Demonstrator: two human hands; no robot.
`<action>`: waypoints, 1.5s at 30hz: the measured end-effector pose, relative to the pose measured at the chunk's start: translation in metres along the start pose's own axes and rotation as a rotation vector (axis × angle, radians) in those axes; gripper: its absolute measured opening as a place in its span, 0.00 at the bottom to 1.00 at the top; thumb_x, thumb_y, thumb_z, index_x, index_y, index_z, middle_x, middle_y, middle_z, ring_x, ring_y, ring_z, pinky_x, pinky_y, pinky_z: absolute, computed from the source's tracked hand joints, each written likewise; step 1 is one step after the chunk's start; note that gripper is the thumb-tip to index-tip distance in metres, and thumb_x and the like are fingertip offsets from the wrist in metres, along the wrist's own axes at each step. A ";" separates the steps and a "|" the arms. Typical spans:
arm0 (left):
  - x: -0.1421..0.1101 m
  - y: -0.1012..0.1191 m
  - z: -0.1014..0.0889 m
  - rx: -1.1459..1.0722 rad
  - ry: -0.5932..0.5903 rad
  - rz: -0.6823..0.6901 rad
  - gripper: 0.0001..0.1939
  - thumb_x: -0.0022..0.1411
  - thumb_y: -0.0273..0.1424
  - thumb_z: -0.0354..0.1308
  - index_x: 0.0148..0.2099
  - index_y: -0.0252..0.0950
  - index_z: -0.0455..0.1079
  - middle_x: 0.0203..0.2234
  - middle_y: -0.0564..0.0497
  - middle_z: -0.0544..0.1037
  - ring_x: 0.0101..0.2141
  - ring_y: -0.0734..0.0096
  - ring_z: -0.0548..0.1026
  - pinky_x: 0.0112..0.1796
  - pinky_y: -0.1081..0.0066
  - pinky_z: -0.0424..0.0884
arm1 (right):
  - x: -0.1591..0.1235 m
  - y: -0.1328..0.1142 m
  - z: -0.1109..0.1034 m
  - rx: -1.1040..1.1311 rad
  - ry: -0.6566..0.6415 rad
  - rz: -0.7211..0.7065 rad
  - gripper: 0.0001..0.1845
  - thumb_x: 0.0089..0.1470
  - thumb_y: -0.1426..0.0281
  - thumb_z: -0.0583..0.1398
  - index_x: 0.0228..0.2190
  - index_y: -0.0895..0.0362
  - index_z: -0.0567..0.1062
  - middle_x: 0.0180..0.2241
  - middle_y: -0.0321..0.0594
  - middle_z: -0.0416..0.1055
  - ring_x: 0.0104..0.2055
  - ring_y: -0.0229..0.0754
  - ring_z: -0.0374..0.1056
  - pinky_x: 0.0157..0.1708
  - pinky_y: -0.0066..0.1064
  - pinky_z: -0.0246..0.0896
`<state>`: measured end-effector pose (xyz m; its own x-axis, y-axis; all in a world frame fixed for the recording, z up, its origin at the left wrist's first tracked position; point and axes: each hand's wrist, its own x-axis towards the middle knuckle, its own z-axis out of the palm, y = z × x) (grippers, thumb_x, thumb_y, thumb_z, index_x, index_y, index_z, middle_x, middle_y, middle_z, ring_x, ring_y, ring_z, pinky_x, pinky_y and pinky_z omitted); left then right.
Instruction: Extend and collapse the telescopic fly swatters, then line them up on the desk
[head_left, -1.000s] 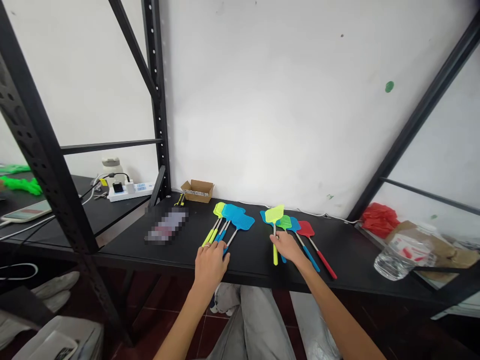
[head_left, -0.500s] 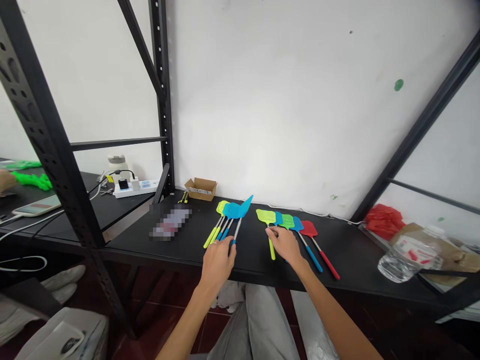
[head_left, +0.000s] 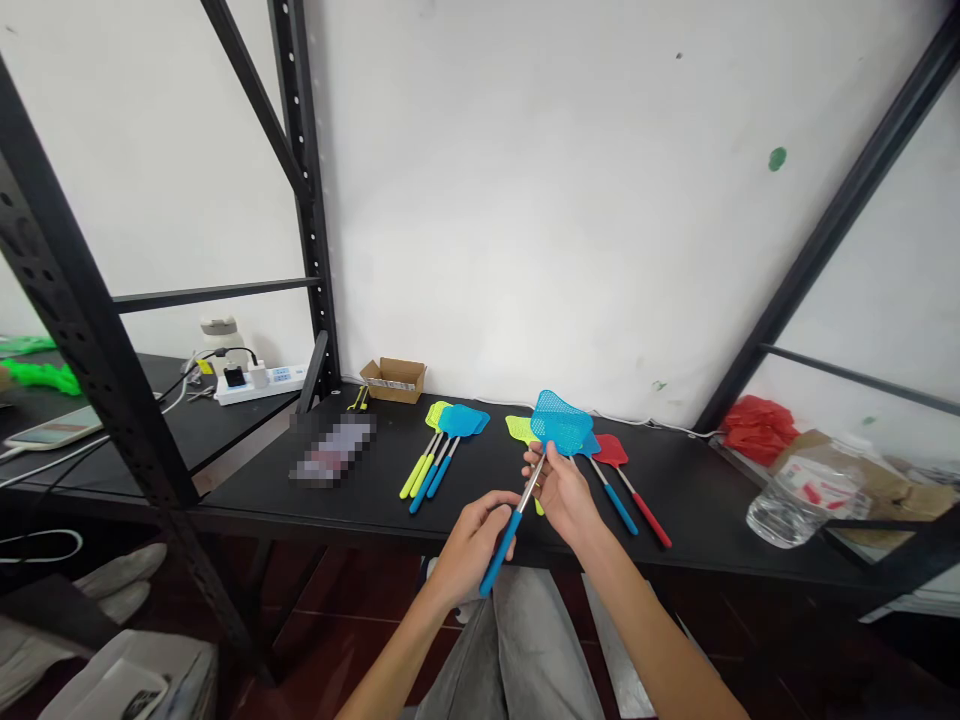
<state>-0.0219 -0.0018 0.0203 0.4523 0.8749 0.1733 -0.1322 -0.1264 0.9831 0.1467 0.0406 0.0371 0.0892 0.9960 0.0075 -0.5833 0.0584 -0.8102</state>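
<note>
A blue fly swatter (head_left: 561,422) is raised over the table's front, tilted with its head up and away from me. My left hand (head_left: 480,540) is closed round its blue grip. Higher up, my right hand (head_left: 564,485) grips the metal shaft just below the head. Behind it lies a row of swatters, partly covered: a yellow-green one (head_left: 519,430), a blue one (head_left: 619,508) and a red one (head_left: 651,520). To the left rests a fanned group, with yellow-green swatters (head_left: 414,475) and blue swatters (head_left: 442,475) overlapping at their heads.
A small open cardboard box (head_left: 394,380) stands against the wall. Left of the swatters is a blurred-out object (head_left: 334,450). A power strip (head_left: 262,384) lies beyond the black rack post. At right are a red plastic bag (head_left: 757,430) and a clear bottle (head_left: 787,510).
The blue swatter has come away from the left group toward me and to the right. My right hand has left the yellow-green swatter and taken hold of the blue one's shaft.
</note>
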 end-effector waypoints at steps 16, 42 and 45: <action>-0.006 0.015 -0.003 0.287 -0.129 -0.038 0.21 0.68 0.45 0.45 0.28 0.38 0.61 0.10 0.59 0.62 0.14 0.77 0.59 0.22 0.75 0.55 | 0.021 -0.027 -0.004 -0.003 0.243 -0.187 0.16 0.49 0.58 0.69 0.27 0.56 0.73 0.23 0.34 0.72 0.29 0.38 0.72 0.28 0.27 0.66; -0.009 0.024 -0.007 0.604 0.012 0.089 0.21 0.69 0.44 0.42 0.38 0.39 0.71 0.21 0.56 0.63 0.24 0.71 0.61 0.26 0.73 0.52 | 0.002 -0.052 -0.008 0.154 0.053 -0.123 0.19 0.57 0.50 0.58 0.37 0.51 0.73 0.31 0.38 0.75 0.30 0.41 0.71 0.22 0.29 0.61; -0.009 0.022 -0.008 0.648 0.010 0.107 0.20 0.70 0.42 0.42 0.35 0.39 0.70 0.20 0.56 0.62 0.23 0.72 0.60 0.26 0.73 0.51 | 0.003 -0.052 -0.009 0.130 0.108 -0.148 0.18 0.57 0.50 0.59 0.37 0.51 0.73 0.27 0.36 0.73 0.27 0.40 0.70 0.18 0.27 0.59</action>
<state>-0.0362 -0.0088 0.0404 0.4577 0.8456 0.2749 0.3831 -0.4665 0.7972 0.1842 0.0398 0.0737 0.2638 0.9632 0.0522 -0.6555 0.2187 -0.7228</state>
